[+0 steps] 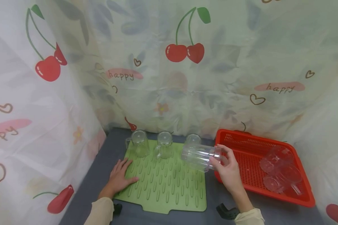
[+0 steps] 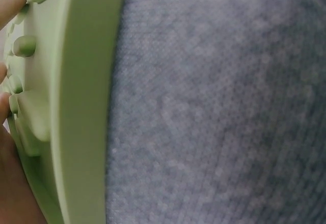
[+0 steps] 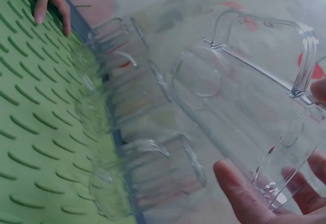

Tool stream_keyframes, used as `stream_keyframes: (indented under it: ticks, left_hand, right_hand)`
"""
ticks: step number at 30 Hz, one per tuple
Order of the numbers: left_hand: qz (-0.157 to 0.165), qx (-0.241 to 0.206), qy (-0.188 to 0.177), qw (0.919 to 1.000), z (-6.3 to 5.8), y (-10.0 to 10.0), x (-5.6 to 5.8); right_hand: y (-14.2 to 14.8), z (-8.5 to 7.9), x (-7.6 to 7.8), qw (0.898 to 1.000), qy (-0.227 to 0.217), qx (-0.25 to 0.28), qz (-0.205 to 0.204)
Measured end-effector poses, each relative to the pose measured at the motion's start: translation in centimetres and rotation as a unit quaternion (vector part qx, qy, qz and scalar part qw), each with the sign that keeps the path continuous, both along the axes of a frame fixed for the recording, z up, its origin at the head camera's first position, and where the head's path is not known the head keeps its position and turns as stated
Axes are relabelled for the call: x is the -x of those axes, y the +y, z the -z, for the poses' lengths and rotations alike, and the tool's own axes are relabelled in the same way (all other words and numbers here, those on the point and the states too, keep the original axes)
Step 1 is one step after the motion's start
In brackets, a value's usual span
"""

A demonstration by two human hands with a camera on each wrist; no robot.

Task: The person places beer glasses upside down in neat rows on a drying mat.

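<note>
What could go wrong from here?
The right hand grips the clear mug by one end, so it might slip. In the head view, that mug overlaps the rear-right mug; they might knock together. The left hand rests on the green mat; a push could shift it and unsettle the standing mugs.

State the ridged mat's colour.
The ridged mat is light green, best seen in the head view.

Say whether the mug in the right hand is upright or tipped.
Tipped: the head view shows the mug held sideways by the right hand, its length running crosswise.
</note>
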State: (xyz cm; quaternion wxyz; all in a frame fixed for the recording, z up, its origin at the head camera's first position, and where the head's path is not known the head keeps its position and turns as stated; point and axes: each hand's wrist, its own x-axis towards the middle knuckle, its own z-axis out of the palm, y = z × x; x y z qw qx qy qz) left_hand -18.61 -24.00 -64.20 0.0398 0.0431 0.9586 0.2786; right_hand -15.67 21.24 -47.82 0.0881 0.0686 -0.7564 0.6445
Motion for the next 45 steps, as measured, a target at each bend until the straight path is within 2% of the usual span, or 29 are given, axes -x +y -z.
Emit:
stream_keyframes:
  ticks: [6,16,24,34,45]
  left_hand:
    - [0.001,-0.006,0.014,0.9999,0.2,0.1,-0.2]
    - [0.001,-0.003,0.013,0.9999,-0.3,0.4,-0.2]
    - [0.006,-0.001,0.016,0.9999,-0.4,0.5,-0.3]
    - [0.004,-0.001,0.013,0.9999,-0.5,0.5,-0.2]
    - [-0.001,-0.001,0.007,1.0000,-0.3,0.0,-0.3]
  right_hand:
    - [-1.1,1.3,0.1,0.998,0.044,0.026,-0.027]
    - [-2.3,2.5,-0.1,0.993,0.070,0.063,-0.066]
    - [-3.1,3.2,-0.3,0.991,0.078,0.056,-0.093]
    - [-5.1,4.0,-0.2,0.991,0.054,0.057,-0.104]
    - [-7.5,5.6,-0.3,0.991,0.004,0.066,-0.119]
